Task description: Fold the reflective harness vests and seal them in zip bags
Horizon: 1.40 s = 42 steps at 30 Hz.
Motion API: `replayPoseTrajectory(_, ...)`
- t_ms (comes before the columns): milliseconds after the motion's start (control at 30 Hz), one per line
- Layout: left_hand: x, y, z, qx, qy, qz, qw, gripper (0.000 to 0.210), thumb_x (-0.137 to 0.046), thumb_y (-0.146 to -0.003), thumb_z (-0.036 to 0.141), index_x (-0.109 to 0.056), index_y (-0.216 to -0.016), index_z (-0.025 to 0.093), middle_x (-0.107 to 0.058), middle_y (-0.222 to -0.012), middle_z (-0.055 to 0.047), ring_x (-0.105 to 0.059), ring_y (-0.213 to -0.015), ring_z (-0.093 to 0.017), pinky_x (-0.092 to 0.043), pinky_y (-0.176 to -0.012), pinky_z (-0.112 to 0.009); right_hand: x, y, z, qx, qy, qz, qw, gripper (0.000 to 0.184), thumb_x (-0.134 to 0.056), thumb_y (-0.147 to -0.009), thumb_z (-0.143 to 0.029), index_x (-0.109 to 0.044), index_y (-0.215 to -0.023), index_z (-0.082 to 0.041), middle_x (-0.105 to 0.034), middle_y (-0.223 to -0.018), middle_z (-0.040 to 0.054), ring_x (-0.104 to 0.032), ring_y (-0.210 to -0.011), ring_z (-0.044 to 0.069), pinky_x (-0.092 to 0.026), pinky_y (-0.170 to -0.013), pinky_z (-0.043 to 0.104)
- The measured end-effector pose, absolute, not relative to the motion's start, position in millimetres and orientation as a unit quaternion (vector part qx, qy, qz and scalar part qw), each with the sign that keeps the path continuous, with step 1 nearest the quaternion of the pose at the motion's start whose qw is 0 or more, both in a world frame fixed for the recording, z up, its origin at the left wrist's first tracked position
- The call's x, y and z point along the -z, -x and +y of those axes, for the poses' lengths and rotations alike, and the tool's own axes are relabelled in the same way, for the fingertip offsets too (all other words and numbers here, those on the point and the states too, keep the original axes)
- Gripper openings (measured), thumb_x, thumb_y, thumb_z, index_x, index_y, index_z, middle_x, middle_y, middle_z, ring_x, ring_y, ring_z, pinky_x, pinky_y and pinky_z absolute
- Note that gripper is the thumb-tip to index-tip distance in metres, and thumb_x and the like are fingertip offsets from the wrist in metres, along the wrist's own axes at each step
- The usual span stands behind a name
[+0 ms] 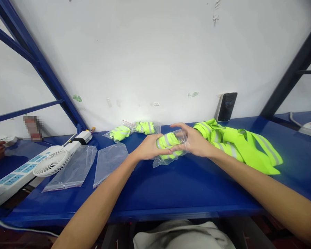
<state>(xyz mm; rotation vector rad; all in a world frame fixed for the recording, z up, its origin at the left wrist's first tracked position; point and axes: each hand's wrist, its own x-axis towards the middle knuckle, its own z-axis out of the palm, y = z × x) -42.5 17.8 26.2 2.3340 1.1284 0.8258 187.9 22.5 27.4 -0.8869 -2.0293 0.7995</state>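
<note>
The person's left hand (150, 146) and right hand (196, 141) are bare, as are the slim forearms (103, 197), and a white garment (181, 239) with soft grey patches, creased along its upper edge, shows at the bottom of the view.

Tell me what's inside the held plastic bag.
Bundled neon-yellow, silver-striped fabric shows through the clear bag; inner layers and parts under the left hand and right hand are hidden.

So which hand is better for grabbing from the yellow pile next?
Probably the right hand: it's nearer the yellow pile than the left hand, though both are holding the bagged bundle.
</note>
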Motion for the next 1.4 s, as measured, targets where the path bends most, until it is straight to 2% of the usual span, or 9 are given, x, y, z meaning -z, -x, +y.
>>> replayPoseTrajectory(200,-18,43,26,-0.34,-0.797,0.407,0.29,0.053,-0.08,-0.071,0.054,-0.072,-0.104,0.014,-0.074,-0.092,-0.007,-0.066,-0.081,-0.023,-0.052,-0.074,-0.032,-27,-192,29,-0.298,0.362,-0.763,0.444,0.081,-0.093,-0.058,-0.043,-0.052,-0.126,-0.025,-0.071,-0.099,0.0057,-0.069,-0.084,0.025,-0.055,-0.071,0.033)
replayPoseTrajectory(333,-16,43,29,-0.393,-0.761,0.401,0.324,0.059,-0.08,-0.074,0.05,-0.069,-0.118,0.013,-0.074,-0.113,-0.011,-0.068,-0.102,-0.027,-0.053,-0.09,-0.037,-32,-194,31,-0.317,0.37,-0.735,0.472,0.036,-0.072,-0.082,-0.051,-0.067,-0.102,-0.021,-0.074,-0.087,0.0063,-0.07,-0.088,0.026,-0.055,-0.083,0.039)
replayPoseTrajectory(467,-12,42,28,-0.418,-0.743,0.394,0.344,0.058,-0.081,-0.075,0.048,-0.068,-0.12,0.015,-0.074,-0.116,-0.011,-0.069,-0.106,-0.027,-0.053,-0.094,-0.038,-37,-196,28,-0.332,0.319,-0.758,0.463,0.047,-0.041,-0.099,-0.053,-0.078,-0.092,-0.025,-0.077,-0.107,0.0045,-0.065,-0.117,0.03,-0.045,-0.107,0.046)
replayPoseTrajectory(600,-11,39,26,-0.415,-0.744,0.397,0.341,0.059,-0.082,-0.073,0.048,-0.068,-0.119,0.015,-0.074,-0.118,-0.011,-0.068,-0.108,-0.028,-0.052,-0.096,-0.039,-37,-192,23,-0.32,0.309,-0.789,0.424,0.035,-0.064,-0.09,-0.048,-0.077,-0.111,-0.025,-0.075,-0.117,0.0045,-0.067,-0.115,0.032,-0.048,-0.105,0.048)
replayPoseTrajectory(700,-13,37,25,-0.41,-0.754,0.399,0.323,0.056,-0.081,-0.074,0.049,-0.069,-0.117,0.015,-0.074,-0.116,-0.01,-0.068,-0.106,-0.027,-0.052,-0.094,-0.038,-35,-187,19,-0.277,0.306,-0.811,0.415,0.039,-0.075,-0.081,-0.037,-0.074,-0.117,-0.023,-0.075,-0.115,0.0061,-0.071,-0.106,0.03,-0.053,-0.098,0.046)
replayPoseTrajectory(933,-11,35,26,-0.431,-0.76,0.393,0.286,0.053,-0.083,-0.073,0.048,-0.069,-0.112,0.015,-0.073,-0.108,-0.01,-0.067,-0.096,-0.024,-0.052,-0.086,-0.034,-37,-184,18,-0.248,0.304,-0.821,0.415,0.023,-0.064,-0.091,-0.031,-0.077,-0.109,-0.024,-0.076,-0.111,0.0047,-0.07,-0.109,0.028,-0.053,-0.096,0.043)
replayPoseTrajectory(1200,-23,30,19,-0.446,-0.772,0.384,0.24,0.047,-0.082,-0.074,0.044,-0.07,-0.109,0.014,-0.072,-0.106,-0.008,-0.067,-0.097,-0.023,-0.05,-0.091,-0.034,-43,-187,19,-0.128,0.302,-0.859,0.394,0.032,-0.046,-0.102,-0.035,-0.076,-0.111,-0.028,-0.073,-0.107,0.0052,-0.065,-0.109,0.028,-0.048,-0.096,0.044)
replayPoseTrajectory(1300,-31,26,16,-0.494,-0.741,0.364,0.272,0.052,-0.083,-0.072,0.044,-0.068,-0.113,0.015,-0.073,-0.108,-0.008,-0.067,-0.101,-0.024,-0.052,-0.092,-0.034,-55,-189,15,-0.048,0.306,-0.84,0.445,0.025,-0.051,-0.1,-0.033,-0.075,-0.1,-0.027,-0.073,-0.104,0.0071,-0.054,-0.127,0.031,-0.04,-0.105,0.05)
replayPoseTrajectory(1400,-34,19,12,-0.515,-0.698,0.337,0.366,0.06,-0.083,-0.07,0.047,-0.065,-0.119,0.016,-0.072,-0.114,-0.009,-0.068,-0.104,-0.026,-0.054,-0.092,-0.035,-67,-189,10,0.01,0.305,-0.768,0.563,0.013,-0.068,-0.09,-0.039,-0.071,-0.086,-0.027,-0.069,-0.094,0.0074,-0.054,-0.121,0.032,-0.041,-0.104,0.05)
